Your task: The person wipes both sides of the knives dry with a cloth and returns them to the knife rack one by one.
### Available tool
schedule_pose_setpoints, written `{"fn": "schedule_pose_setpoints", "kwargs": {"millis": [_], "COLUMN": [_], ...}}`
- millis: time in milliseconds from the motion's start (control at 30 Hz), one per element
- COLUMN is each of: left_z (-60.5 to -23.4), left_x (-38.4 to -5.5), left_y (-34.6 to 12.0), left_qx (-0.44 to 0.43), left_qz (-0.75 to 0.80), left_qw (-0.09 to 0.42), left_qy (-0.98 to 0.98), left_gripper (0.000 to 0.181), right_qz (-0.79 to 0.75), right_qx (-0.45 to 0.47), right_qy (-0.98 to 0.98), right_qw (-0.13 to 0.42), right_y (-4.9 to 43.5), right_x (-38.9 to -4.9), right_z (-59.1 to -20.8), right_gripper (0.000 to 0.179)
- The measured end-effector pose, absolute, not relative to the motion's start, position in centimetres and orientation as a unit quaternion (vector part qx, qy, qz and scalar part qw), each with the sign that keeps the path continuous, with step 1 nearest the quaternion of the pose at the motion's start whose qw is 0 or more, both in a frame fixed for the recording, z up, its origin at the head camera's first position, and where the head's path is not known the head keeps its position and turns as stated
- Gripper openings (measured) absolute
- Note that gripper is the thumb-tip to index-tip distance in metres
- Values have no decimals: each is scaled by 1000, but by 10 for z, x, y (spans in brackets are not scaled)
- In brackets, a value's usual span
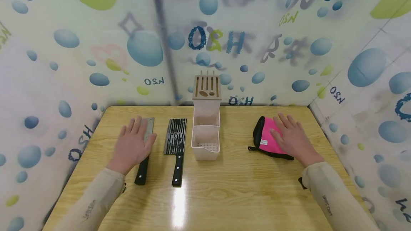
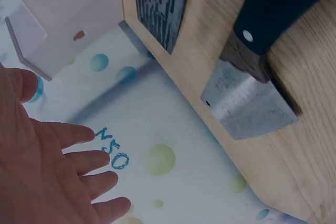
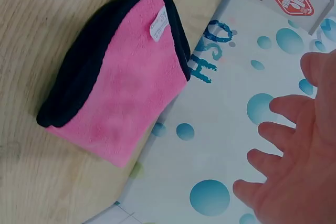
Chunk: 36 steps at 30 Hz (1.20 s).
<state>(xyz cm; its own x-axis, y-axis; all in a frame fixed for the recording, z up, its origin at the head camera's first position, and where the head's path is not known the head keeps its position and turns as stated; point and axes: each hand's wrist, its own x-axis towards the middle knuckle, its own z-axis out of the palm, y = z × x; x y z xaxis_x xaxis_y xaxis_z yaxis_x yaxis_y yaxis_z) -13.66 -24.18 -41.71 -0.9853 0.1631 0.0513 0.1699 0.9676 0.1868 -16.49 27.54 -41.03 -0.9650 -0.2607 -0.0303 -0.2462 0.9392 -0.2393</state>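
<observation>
My left hand (image 1: 132, 149) is held with fingers extended over a knife with a silver blade and black handle (image 1: 142, 172), partly hiding it in the head view; the left wrist view shows the blade (image 2: 247, 100) apart from the hand. Beside it lies a cleaver (image 1: 174, 136) with a black-and-silver patterned blade and a riveted black handle. My right hand (image 1: 293, 138), fingers spread, hovers over a folded pink cloth (image 1: 269, 134) with black edging, a hanging loop and a white label. In the right wrist view the pink cloth (image 3: 131, 77) lies clear of the fingers.
Between the hands stands a pale knife holder (image 1: 206, 117) with a slotted brown top and two open front compartments. It sits at the back of the wooden table (image 1: 231, 188). Patterned curtain-like walls (image 1: 192, 17) with blue dots close off the back and sides.
</observation>
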Motion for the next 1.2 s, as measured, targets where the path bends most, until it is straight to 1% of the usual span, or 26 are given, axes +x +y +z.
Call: {"fn": "schedule_pose_setpoints", "kwargs": {"millis": [133,367,533,700,867,1000,1200], "left_z": [-419,-430,-441,-452,-462,-465,-469], "left_x": [-131,-124,-118,-112,-109,-106,-104], "left_y": [-231,-215,-206,-197,-187,-180,-170], "left_qx": [-94,-103,-105,-116,-122,-131,-117], "left_qz": [-87,-89,-92,-83,-71,-74,-74], "left_qw": [27,26,28,29,19,23,-2], "left_qy": [-991,-990,-990,-989,-990,-988,-990], "left_gripper": [71,72,71,69,70,65,62], "right_qz": [-124,-112,-124,-147,-143,-138,-134], "right_qx": [-127,-132,-138,-119,-99,-86,-64], "right_qy": [983,984,981,979,982,984,987], "right_qw": [39,40,55,69,71,69,67], "right_y": [274,273,277,279,282,283,285], "right_x": [-166,-168,-169,-174,-179,-182,-186], "right_z": [-415,-430,-445,-466,-482,-490,-498], "right_gripper": [67,66,65,65,65,65,70]}}
